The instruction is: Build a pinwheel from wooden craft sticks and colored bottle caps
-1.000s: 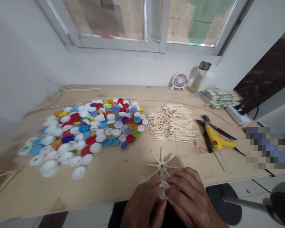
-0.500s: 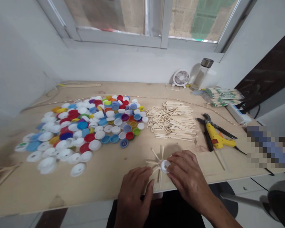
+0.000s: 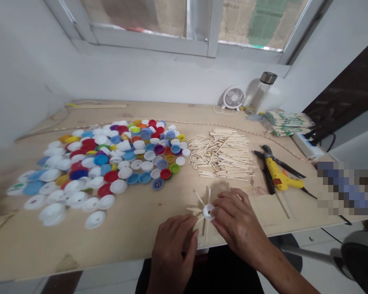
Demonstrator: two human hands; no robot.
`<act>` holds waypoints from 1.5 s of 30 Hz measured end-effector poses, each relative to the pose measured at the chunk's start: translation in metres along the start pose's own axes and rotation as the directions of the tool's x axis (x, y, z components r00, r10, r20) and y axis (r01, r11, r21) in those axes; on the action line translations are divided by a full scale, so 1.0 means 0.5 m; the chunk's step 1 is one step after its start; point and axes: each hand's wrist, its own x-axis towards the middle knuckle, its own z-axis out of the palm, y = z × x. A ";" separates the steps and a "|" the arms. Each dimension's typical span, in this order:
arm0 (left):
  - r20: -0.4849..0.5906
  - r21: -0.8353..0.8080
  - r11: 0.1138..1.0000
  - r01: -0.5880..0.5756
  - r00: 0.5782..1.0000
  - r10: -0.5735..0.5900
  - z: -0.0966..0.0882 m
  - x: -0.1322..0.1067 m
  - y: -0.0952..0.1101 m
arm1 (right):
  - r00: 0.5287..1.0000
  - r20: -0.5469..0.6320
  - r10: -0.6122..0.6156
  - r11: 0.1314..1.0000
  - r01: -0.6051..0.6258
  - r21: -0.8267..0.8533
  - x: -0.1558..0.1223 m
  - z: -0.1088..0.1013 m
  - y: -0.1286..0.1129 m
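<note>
A white bottle cap (image 3: 207,212) with a dark hole sits over the middle of a ring of short wooden sticks (image 3: 198,197) that spread out like spokes on the table. My right hand (image 3: 237,222) pinches the cap's right rim between thumb and fingers. On the near left side, my left hand (image 3: 175,245) is curled with its fingertips and thumb around the outer end of one stick. The inner ends of the sticks are hidden under the cap.
Many coloured bottle caps (image 3: 101,160) spread over the left of the table. Behind my hands lies a pile of cut sticks (image 3: 223,153). Pliers (image 3: 268,171), a yellow glue gun (image 3: 277,175) and a power strip (image 3: 308,145) are at right. A fan (image 3: 234,98) and bottle (image 3: 261,93) stand behind.
My right hand has brought the white bottle cap slightly left, over the middle of the sticks. My left hand stays at its stick. The view has shifted a little.
</note>
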 end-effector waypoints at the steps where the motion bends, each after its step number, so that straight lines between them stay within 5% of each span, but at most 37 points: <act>1: -0.004 0.002 1.000 0.002 1.000 -0.002 0.000 0.001 0.000 | 1.000 -0.004 0.000 1.000 0.000 0.004 0.001 0.000 0.000; 10: 0.020 0.024 1.000 0.014 1.000 -0.015 0.001 0.000 -0.007 | 1.000 -0.021 -0.005 1.000 0.005 0.007 -0.005 -0.016 0.007; 19: 0.044 0.066 0.998 -0.013 0.999 0.010 0.012 0.008 -0.001 | 0.992 0.087 0.090 0.996 -0.091 0.009 0.011 -0.011 -0.006; 45: 0.056 0.084 0.996 -0.011 0.998 0.006 0.021 0.014 -0.001 | 0.988 -0.038 0.147 0.989 -0.148 -0.030 0.010 0.016 -0.017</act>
